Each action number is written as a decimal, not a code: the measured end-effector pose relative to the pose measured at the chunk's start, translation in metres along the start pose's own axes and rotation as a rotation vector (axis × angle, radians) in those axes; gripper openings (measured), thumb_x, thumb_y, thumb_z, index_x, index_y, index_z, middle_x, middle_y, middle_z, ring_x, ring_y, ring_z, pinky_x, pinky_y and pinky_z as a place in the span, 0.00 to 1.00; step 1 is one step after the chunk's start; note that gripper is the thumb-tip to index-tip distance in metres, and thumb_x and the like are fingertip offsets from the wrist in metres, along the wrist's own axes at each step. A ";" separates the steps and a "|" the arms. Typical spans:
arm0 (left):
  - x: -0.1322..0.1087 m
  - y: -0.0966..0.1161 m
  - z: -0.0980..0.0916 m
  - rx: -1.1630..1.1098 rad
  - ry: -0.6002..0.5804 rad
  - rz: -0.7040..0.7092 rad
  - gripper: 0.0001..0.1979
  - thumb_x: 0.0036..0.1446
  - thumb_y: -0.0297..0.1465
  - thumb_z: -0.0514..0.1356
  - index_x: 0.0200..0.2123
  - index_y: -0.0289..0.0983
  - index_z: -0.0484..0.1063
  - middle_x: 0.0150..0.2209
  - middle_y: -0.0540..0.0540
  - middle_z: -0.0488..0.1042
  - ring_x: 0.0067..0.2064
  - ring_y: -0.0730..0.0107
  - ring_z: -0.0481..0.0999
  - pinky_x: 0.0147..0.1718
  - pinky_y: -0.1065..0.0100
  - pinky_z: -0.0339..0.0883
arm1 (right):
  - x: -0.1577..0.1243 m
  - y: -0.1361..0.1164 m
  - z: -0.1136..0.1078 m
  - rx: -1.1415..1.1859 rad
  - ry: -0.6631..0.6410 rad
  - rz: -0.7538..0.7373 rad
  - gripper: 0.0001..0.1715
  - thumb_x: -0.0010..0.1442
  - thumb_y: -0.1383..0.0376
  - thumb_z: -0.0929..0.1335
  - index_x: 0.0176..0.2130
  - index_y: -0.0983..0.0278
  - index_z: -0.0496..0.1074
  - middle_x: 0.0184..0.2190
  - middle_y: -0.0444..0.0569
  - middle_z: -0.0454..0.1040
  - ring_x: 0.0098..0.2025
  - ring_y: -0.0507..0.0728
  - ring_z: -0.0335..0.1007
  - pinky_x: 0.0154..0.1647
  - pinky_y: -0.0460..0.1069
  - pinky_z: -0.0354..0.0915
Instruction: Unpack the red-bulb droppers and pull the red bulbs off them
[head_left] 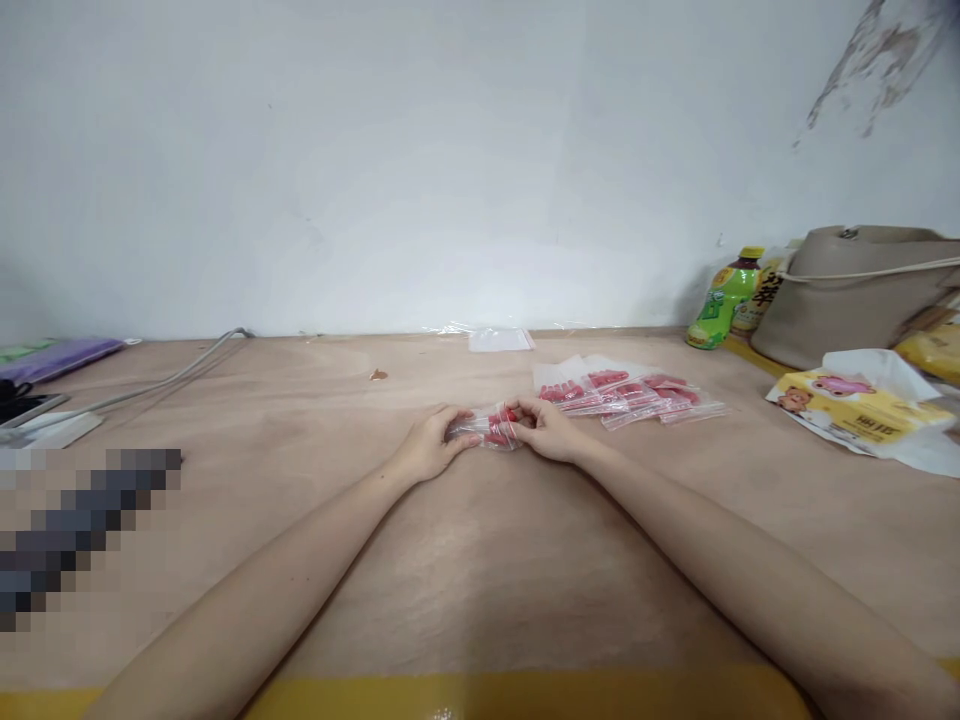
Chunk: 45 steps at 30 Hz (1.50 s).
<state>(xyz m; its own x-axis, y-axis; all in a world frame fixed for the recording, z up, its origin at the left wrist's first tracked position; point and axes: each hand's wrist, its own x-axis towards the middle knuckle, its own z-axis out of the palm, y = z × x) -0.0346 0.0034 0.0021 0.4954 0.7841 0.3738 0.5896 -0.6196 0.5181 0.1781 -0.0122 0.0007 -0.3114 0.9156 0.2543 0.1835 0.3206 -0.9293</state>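
Observation:
Between my hands, low over the table, is a clear plastic zip bag (495,428) with small red pieces inside; their exact kind is too small to tell. My left hand (436,442) grips the bag's left end between thumb and fingers. At the bag's right end, beside its red zip line, my right hand (546,430) pinches the plastic. Just beyond my right hand lies a loose, overlapping pile of similar filled zip bags (626,392), also holding red pieces. Against the wall rests a flat stack of clear bags (500,340).
To the right are a tissue pack (862,408), a green-labelled bottle (724,300) and a beige handbag (855,295). A grey cable (180,378) and a purple packet (71,358) lie at left. A small brown scrap (379,375) sits mid-table. The white wall (450,170) bounds the back.

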 end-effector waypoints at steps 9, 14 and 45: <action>-0.001 0.000 0.000 0.033 -0.003 -0.009 0.20 0.52 0.43 0.57 0.44 0.36 0.67 0.43 0.43 0.71 0.45 0.60 0.71 0.43 0.61 0.65 | -0.002 0.000 -0.008 0.131 0.124 0.141 0.18 0.42 0.60 0.71 0.34 0.65 0.69 0.24 0.42 0.70 0.22 0.48 0.65 0.26 0.47 0.65; -0.001 -0.006 -0.004 0.087 0.011 0.015 0.20 0.53 0.43 0.56 0.44 0.37 0.67 0.43 0.44 0.71 0.46 0.61 0.70 0.45 0.61 0.64 | 0.000 0.003 -0.009 0.126 0.283 0.096 0.18 0.43 0.56 0.71 0.31 0.66 0.69 0.25 0.44 0.71 0.21 0.48 0.64 0.25 0.47 0.65; -0.003 -0.017 -0.015 0.224 0.033 -0.043 0.21 0.56 0.41 0.51 0.49 0.36 0.65 0.48 0.42 0.69 0.51 0.58 0.66 0.51 0.58 0.59 | -0.002 0.006 -0.015 -1.034 0.113 -0.344 0.23 0.57 0.59 0.64 0.51 0.64 0.62 0.43 0.53 0.67 0.43 0.59 0.63 0.43 0.52 0.59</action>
<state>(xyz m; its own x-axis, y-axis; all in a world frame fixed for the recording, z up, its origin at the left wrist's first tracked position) -0.0558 0.0127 0.0036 0.4479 0.8083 0.3822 0.7381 -0.5755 0.3521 0.1942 -0.0083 -0.0013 -0.4183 0.7382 0.5292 0.8134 0.5638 -0.1434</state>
